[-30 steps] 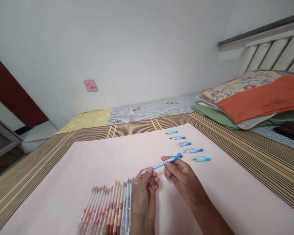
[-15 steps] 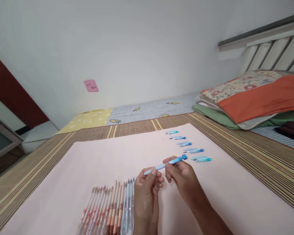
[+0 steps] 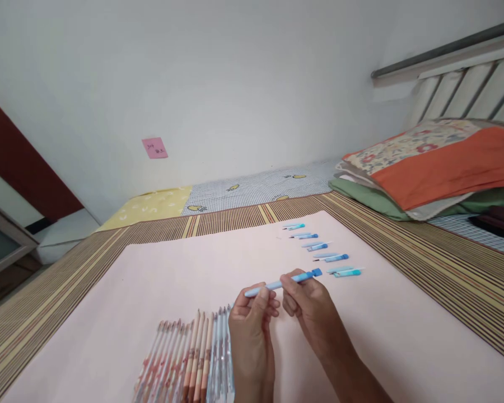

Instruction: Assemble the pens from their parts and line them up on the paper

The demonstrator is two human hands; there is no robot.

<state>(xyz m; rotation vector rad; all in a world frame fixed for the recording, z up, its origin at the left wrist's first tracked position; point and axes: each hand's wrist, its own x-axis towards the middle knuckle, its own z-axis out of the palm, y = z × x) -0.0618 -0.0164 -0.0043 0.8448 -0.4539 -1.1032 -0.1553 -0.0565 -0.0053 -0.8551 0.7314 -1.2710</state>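
Note:
A blue pen (image 3: 274, 285) is held level above the pale pink sheet (image 3: 163, 280) by both hands. My left hand (image 3: 252, 330) pinches its light-blue end between thumb and fingers. At the darker blue end, which has a square-looking top, my right hand (image 3: 308, 302) grips the barrel. Beyond my right hand lie several sets of blue pen parts (image 3: 336, 258) in a slanting row, each with barrel pieces and a thin refill. Left of my left hand, several pens (image 3: 193, 352) lie side by side, with reddish, peach-brown and clear bluish bodies.
Beneath the sheet is a striped mat (image 3: 386, 246). Folded bedding with an orange cover (image 3: 453, 162) is piled at the right, near a white radiator (image 3: 479, 92). A pink note (image 3: 154, 148) is stuck on the wall, and patterned cloth (image 3: 252, 187) runs along its foot.
The pen has turned slightly flatter, its blue end a little lower. My right-hand fingers have shifted slightly on the barrel; both hands still hold it.

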